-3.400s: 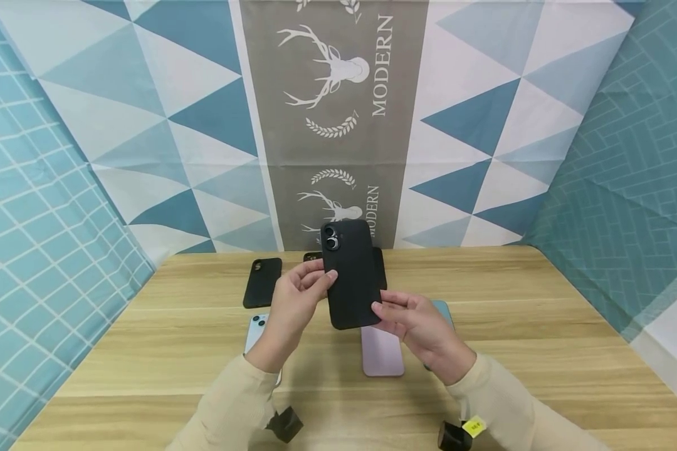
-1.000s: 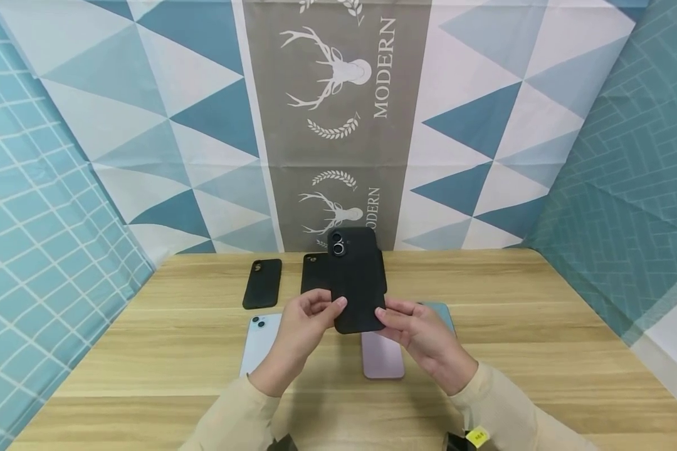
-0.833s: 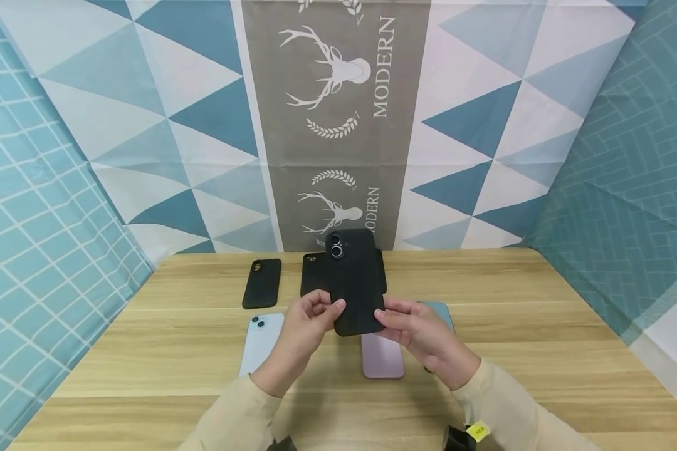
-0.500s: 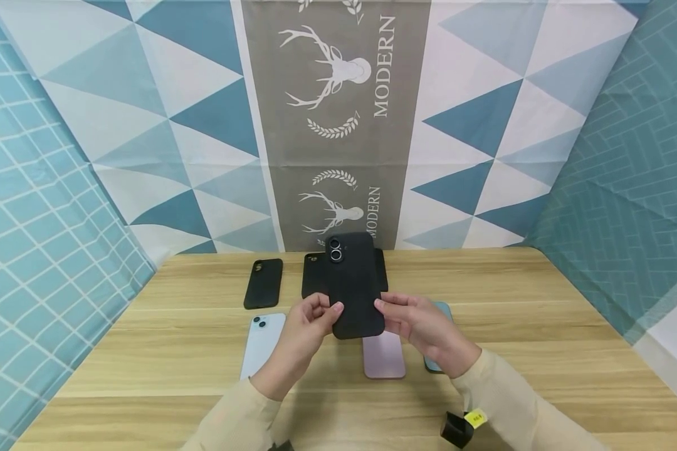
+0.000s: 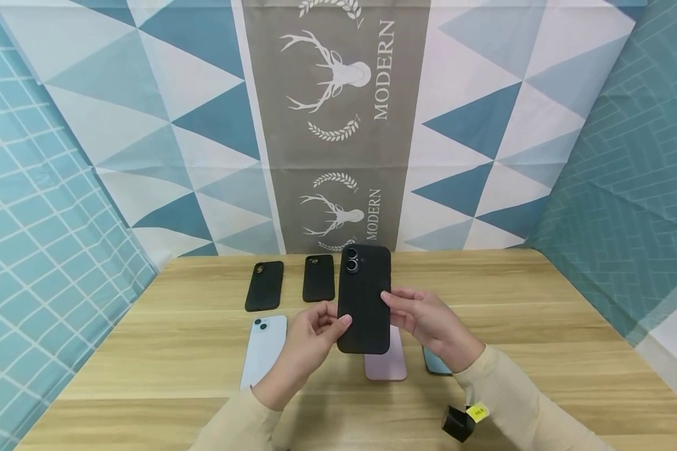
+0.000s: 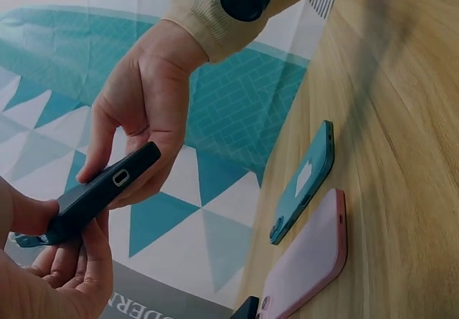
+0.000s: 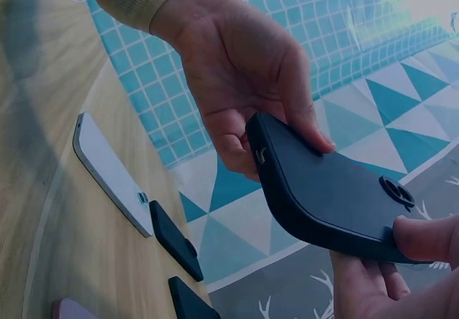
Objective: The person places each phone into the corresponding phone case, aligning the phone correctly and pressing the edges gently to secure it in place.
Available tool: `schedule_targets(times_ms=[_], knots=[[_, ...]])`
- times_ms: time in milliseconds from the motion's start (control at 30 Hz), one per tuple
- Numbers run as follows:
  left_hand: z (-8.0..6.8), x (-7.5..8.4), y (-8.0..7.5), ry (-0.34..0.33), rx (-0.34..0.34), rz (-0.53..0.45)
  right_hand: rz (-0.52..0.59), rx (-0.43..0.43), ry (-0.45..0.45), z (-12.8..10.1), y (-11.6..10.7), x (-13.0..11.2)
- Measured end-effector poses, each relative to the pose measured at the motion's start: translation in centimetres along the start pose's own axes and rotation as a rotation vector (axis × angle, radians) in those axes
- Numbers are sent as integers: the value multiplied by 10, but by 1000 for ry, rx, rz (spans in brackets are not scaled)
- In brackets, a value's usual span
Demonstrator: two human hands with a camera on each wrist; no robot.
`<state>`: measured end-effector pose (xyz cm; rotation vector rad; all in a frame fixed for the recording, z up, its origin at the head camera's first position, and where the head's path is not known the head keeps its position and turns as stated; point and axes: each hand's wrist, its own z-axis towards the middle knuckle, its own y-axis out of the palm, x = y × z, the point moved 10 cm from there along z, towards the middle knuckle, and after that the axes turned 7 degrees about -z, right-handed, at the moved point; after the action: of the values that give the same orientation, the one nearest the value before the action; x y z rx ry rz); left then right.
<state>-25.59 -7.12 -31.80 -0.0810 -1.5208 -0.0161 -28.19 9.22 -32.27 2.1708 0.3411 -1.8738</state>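
Note:
A phone in a black case [image 5: 363,299] is held upright above the table, back and camera rings toward me. My left hand [image 5: 327,322] pinches its lower left edge with thumb on the back. My right hand [image 5: 400,307] grips its right edge at mid-height. The left wrist view shows the black-cased phone [image 6: 100,193] edge-on between my right hand [image 6: 143,111] and my left hand [image 6: 72,276]. In the right wrist view my left hand [image 7: 244,68] curls round the black-cased phone [image 7: 337,197], with my right hand [image 7: 401,262] under it.
On the wooden table [image 5: 541,326] lie two black cases [image 5: 264,285] [image 5: 318,278] at the back. A light blue phone [image 5: 265,347] lies by my left forearm. A pink phone [image 5: 386,363] and a teal phone [image 5: 434,362] lie beneath my hands. Patterned cloth walls enclose three sides.
Both hands have carried the black-cased phone slightly right and lower, uncovering the second black case behind it. My right hand has slid up its right edge.

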Motion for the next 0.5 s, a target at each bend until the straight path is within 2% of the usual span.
schedule_targets(times_ms=[200,500], knots=[[-2,1,2,11,-27,54,-8,15,-20,-1,-2,2],[-4,6,8,31,-135,114,-32,40,-30,-5,-2,5]])
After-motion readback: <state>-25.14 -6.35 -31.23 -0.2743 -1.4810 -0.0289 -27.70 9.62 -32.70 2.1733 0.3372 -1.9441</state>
